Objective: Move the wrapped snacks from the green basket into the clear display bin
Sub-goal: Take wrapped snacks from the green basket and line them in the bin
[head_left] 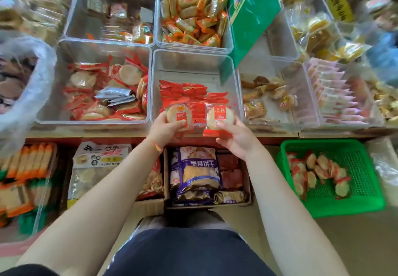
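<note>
Shop shelf packed with clear plastic bins of wrapped goods; boxes and bags of stock sit below it. Centre-front clear display bin (pixel 195 64) holds rows of red-wrapped snacks (pixel 189 97) standing along its near half. Left hand (pixel 167 126) grips one round wrapped snack (pixel 178 115) at the bin's near wall, thumb curled across its face. Right hand (pixel 235 136) pinches a second round snack (pixel 219 117) just beside the first, thumb on its lower edge. Green basket (pixel 364 196) sits low at right, well apart from the bin, with loose wrapped snacks (pixel 318 172) lying inside.
</note>
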A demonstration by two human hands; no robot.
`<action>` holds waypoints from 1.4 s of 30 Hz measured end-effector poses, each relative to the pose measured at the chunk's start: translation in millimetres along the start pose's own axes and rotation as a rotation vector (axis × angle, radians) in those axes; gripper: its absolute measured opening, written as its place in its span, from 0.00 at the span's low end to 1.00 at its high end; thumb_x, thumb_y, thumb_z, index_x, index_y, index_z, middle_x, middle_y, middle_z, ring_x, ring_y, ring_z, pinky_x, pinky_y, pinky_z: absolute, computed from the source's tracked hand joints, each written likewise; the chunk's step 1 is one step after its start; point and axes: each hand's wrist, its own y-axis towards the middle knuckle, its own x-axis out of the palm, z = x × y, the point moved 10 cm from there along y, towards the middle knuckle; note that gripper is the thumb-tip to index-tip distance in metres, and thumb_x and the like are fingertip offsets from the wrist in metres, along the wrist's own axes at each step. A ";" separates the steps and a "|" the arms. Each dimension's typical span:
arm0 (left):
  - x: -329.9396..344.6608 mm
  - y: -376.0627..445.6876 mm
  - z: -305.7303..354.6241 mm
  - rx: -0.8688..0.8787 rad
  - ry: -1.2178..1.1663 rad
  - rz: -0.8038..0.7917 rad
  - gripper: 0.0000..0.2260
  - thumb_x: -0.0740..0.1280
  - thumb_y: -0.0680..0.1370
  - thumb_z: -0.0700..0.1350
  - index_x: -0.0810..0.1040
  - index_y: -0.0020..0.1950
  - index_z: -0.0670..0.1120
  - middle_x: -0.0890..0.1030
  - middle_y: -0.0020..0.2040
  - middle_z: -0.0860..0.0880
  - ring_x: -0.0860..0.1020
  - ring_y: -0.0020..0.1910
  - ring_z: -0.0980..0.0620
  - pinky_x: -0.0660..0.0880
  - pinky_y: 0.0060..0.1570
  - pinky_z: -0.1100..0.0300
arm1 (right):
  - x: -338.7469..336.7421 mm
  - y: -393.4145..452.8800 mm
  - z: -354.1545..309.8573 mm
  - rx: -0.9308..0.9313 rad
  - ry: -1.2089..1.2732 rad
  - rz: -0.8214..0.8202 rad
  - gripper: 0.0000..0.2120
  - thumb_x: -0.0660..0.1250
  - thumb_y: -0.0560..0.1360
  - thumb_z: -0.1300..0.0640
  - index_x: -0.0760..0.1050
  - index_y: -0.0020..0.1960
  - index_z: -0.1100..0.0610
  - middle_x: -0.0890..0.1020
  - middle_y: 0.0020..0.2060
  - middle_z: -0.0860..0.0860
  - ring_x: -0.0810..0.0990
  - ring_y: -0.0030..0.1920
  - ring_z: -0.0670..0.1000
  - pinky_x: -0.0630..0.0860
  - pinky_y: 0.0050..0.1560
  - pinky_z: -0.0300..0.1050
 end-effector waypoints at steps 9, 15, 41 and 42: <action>-1.1 75.7 53.0 0.158 0.291 0.266 0.27 0.74 0.61 0.60 0.79 0.57 0.50 0.84 0.49 0.52 0.81 0.50 0.50 0.78 0.54 0.48 | -12.7 81.3 -164.6 -0.544 -1.008 0.592 0.13 0.73 0.72 0.50 0.78 0.54 0.53 0.80 0.46 0.50 0.77 0.46 0.51 0.67 0.39 0.42; 5.6 95.2 50.6 0.171 0.423 0.344 0.17 0.75 0.70 0.54 0.78 0.53 0.46 0.82 0.45 0.51 0.79 0.47 0.48 0.76 0.49 0.52 | 30.6 159.3 -152.1 -0.707 -1.810 0.503 0.09 0.64 0.78 0.56 0.79 0.55 0.58 0.75 0.53 0.59 0.73 0.55 0.61 0.69 0.56 0.53; 32.6 113.6 41.1 0.178 0.178 0.264 0.10 0.74 0.72 0.50 0.77 0.51 0.53 0.83 0.46 0.52 0.83 0.42 0.49 0.80 0.41 0.55 | 23.5 229.1 -80.8 -0.175 -1.968 -0.066 0.14 0.57 0.78 0.63 0.78 0.58 0.58 0.80 0.56 0.56 0.77 0.57 0.60 0.71 0.57 0.52; 36.4 114.4 38.9 0.143 0.114 0.231 0.10 0.74 0.73 0.48 0.77 0.52 0.51 0.84 0.48 0.49 0.84 0.39 0.45 0.79 0.35 0.56 | 19.8 231.0 -78.9 -0.142 -1.904 -0.075 0.13 0.57 0.80 0.61 0.77 0.58 0.58 0.80 0.57 0.57 0.77 0.56 0.60 0.71 0.56 0.51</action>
